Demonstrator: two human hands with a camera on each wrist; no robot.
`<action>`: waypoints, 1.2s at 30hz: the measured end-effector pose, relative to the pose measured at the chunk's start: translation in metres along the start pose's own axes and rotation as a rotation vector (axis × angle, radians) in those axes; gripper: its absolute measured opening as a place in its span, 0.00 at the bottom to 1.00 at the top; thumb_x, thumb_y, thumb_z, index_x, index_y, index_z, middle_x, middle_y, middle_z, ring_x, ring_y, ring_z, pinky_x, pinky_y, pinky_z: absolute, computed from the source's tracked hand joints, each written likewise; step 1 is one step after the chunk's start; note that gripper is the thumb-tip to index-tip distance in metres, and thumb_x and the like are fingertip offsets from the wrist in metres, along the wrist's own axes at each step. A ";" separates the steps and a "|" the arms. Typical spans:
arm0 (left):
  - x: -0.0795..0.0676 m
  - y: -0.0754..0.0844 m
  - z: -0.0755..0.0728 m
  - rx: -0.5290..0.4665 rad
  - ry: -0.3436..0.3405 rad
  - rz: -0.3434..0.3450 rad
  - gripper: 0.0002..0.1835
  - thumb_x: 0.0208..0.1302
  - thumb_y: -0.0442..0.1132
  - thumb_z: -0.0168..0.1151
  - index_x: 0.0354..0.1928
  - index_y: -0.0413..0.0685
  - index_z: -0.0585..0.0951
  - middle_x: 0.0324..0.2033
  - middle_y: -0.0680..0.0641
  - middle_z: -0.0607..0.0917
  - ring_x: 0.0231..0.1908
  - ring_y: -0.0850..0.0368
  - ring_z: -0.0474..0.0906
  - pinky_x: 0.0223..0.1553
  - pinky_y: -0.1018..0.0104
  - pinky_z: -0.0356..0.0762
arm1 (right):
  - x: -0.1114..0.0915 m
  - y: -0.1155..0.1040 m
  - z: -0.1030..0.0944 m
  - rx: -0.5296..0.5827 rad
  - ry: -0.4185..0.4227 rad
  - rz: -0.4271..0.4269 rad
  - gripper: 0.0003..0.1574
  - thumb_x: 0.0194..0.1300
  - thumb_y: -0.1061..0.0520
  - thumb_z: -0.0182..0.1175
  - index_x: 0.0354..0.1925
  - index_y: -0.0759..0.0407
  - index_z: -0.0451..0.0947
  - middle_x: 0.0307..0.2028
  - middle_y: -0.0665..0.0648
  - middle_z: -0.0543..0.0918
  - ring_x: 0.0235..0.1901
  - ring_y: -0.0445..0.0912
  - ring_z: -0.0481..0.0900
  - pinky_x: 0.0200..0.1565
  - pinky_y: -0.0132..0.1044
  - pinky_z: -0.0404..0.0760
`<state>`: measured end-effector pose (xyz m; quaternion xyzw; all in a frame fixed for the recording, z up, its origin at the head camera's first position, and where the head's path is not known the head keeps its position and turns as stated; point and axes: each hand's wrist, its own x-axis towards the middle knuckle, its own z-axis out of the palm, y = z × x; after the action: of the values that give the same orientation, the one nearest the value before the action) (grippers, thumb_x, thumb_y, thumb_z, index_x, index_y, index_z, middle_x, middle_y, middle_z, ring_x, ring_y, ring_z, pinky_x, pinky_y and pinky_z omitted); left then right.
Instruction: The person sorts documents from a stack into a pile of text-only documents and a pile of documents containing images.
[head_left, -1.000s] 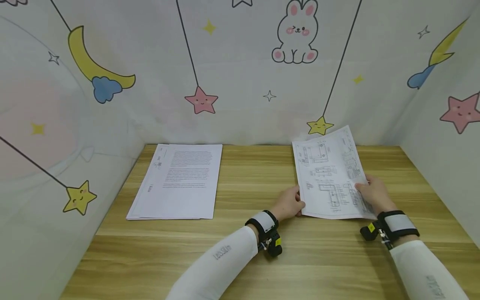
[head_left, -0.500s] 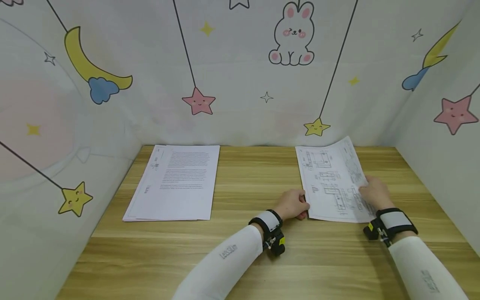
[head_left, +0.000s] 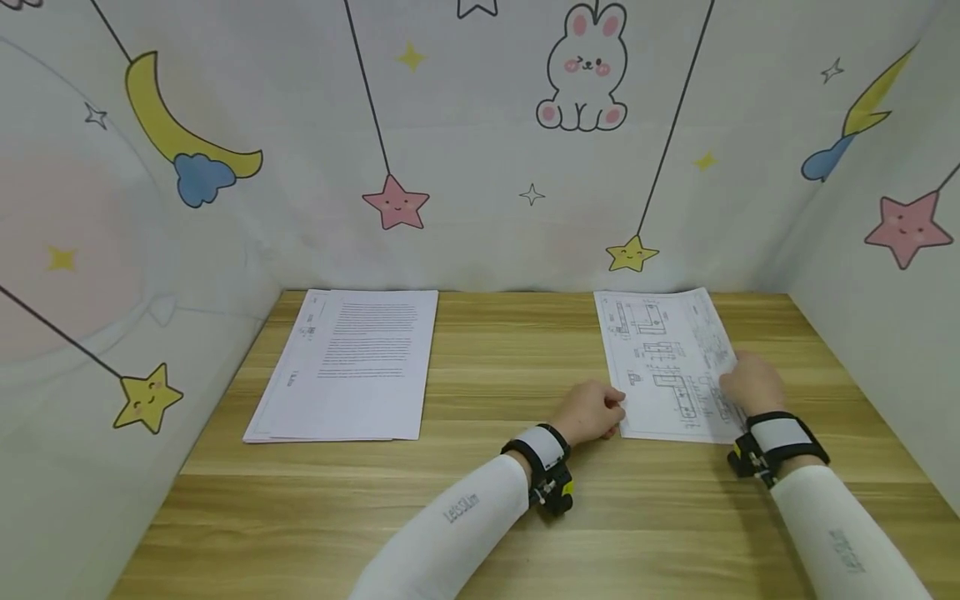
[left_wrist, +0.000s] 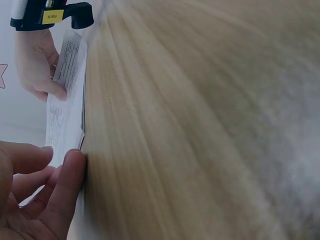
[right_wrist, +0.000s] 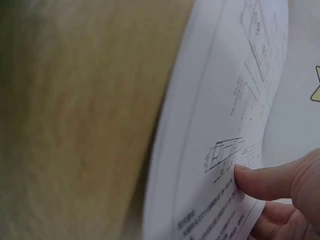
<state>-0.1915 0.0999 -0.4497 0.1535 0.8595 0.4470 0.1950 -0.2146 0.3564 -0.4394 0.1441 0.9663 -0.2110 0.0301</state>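
Note:
A paper sheet printed with technical drawings (head_left: 660, 367) lies nearly flat at the right rear of the table. Its right edge is pinched by my right hand (head_left: 752, 383), with the thumb (right_wrist: 265, 182) on the printed face and the other fingers behind the page in the right wrist view. My left hand (head_left: 588, 412) is at the sheet's left edge near the front corner. In the left wrist view its loosely bent fingertips meet the paper edge, with a gap between thumb and forefinger.
A pile of printed pages (head_left: 367, 400), text uppermost, sits on the left part of the wooden table (head_left: 375, 508). A white cartoon-printed cloth (head_left: 465, 125) encloses the back and sides. Both wrists wear straps with small cameras.
The drawing sheet's raised far end has come down, so the page now lies flatter at the table's rear. Both hands have stayed at its side edges, and the left hand's fingers look looser.

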 end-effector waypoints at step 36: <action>-0.060 -0.063 -0.165 0.174 0.382 0.033 0.17 0.67 0.47 0.50 0.53 0.53 0.80 0.48 0.50 0.84 0.42 0.54 0.81 0.34 0.61 0.78 | -0.038 -0.115 0.027 -0.023 0.154 -0.314 0.32 0.63 0.52 0.54 0.62 0.66 0.67 0.51 0.78 0.74 0.46 0.73 0.72 0.31 0.62 0.76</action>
<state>-0.2228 -0.0780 -0.4035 0.0960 0.9135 0.3952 0.0071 -0.2116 0.2352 -0.4138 0.0069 0.9788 -0.1905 -0.0755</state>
